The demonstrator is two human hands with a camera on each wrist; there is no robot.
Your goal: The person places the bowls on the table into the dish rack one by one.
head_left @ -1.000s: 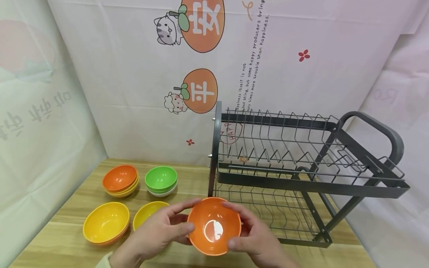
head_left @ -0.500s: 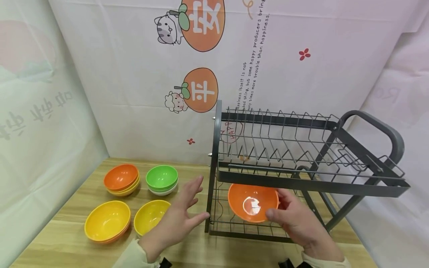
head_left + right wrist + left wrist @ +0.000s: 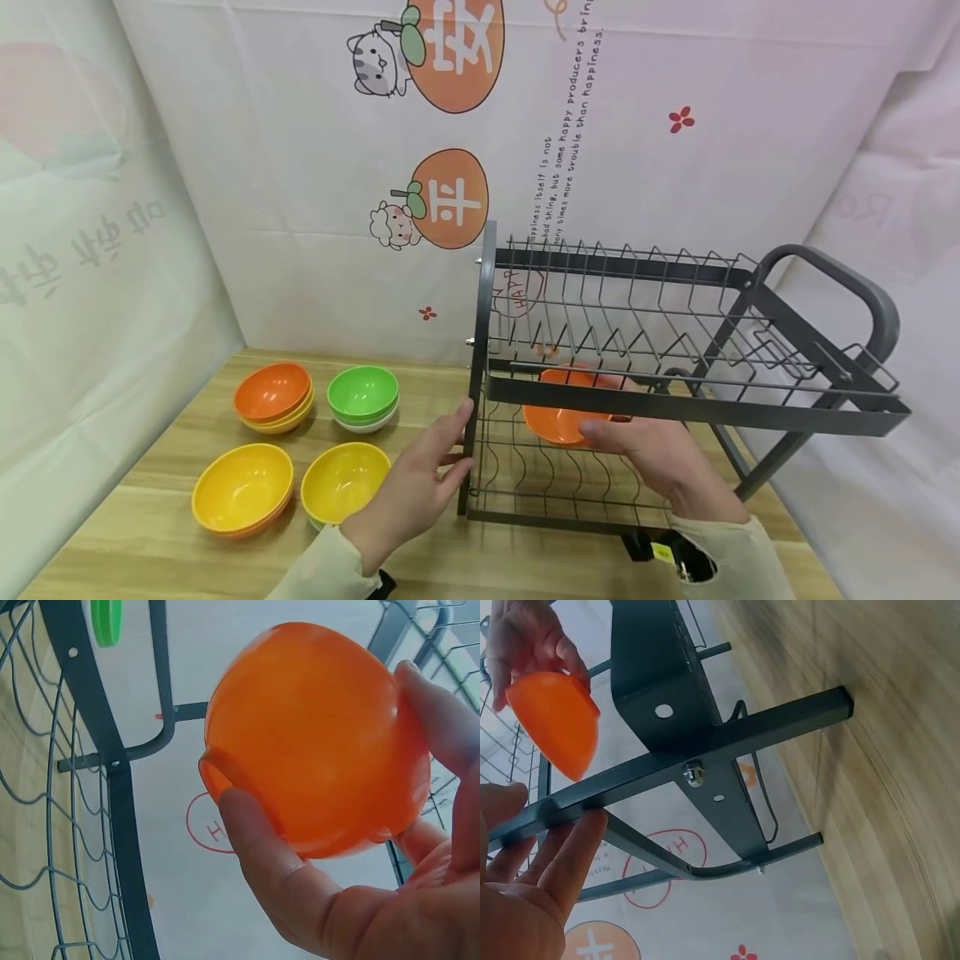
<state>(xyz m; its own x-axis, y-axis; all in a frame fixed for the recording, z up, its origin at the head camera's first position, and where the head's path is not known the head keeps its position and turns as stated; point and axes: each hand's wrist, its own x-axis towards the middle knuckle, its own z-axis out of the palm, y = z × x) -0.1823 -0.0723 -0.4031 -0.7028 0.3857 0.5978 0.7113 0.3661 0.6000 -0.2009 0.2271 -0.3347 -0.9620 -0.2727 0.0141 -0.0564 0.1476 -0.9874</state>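
Observation:
My right hand (image 3: pixel 660 454) grips an orange bowl (image 3: pixel 558 425) between the two tiers of the dark metal dish rack (image 3: pixel 697 410). The rack's upper tier partly hides the bowl's far side. Seen from the right wrist, the orange bowl (image 3: pixel 315 735) is tilted, with the thumb and fingers on opposite sides of it. My left hand (image 3: pixel 416 479) is at the rack's left upright. In the left wrist view its fingers (image 3: pixel 577 851) are fairly straight and the fingertips touch the post (image 3: pixel 641 774), with the thumb by the other edge.
Left of the rack, an orange bowl (image 3: pixel 272 392) tops one stack and a green bowl (image 3: pixel 363 392) another. Nearer stand a yellow bowl stack (image 3: pixel 242 487) and another yellow bowl (image 3: pixel 347 482) on another bowl. The wooden table (image 3: pixel 142 500) meets a printed cloth (image 3: pixel 322 275) behind.
Both hands held the orange bowl; the left let go and moved to the rack's post. The right carried the bowl rightward and deeper under the upper tier, tilting it.

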